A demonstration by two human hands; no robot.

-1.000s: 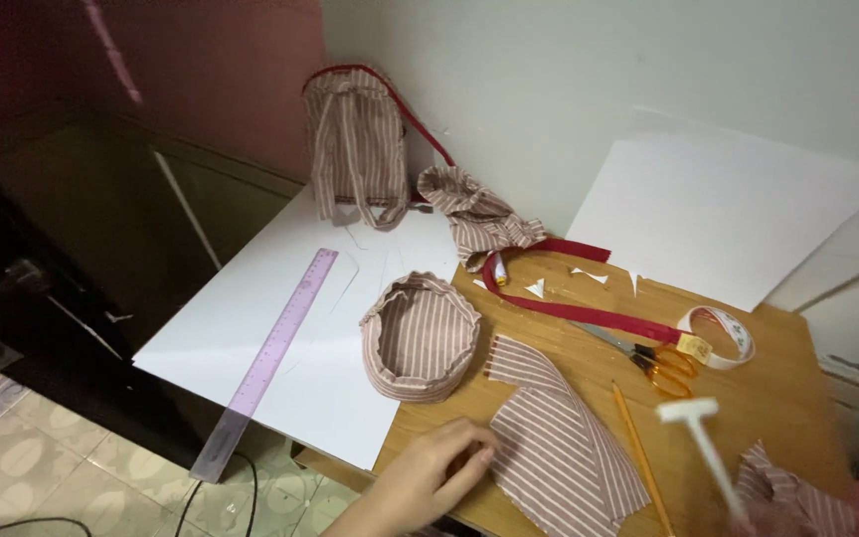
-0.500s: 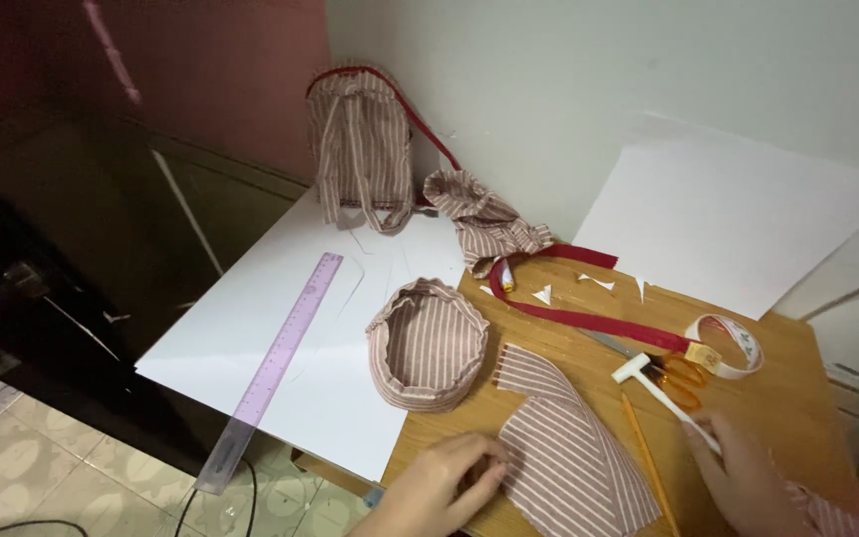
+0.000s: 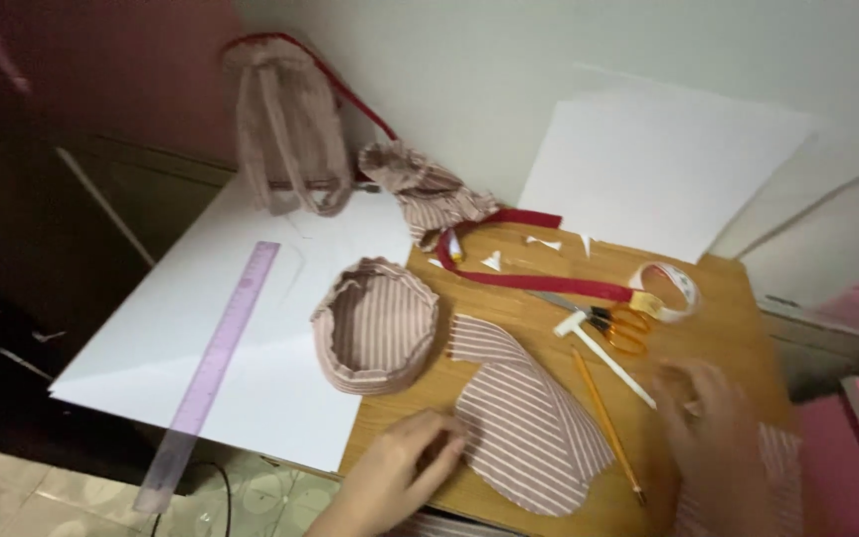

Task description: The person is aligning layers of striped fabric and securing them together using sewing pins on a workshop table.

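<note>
The striped fabric piece (image 3: 529, 423) lies pressed under the flat left hand (image 3: 400, 477); the blurred right hand (image 3: 713, 418) hovers open over a white T-shaped tool (image 3: 603, 353).

Soft, even indoor light falls on the wooden table (image 3: 718, 328) and white wall, leaving only faint shadows and no harsh glare. The left side sinks into dim reddish-brown gloom. Motion blur smears the right hand (image 3: 713, 423) and softens the whole frame; the white paper sheets (image 3: 663, 164) look slightly washed out.
</note>
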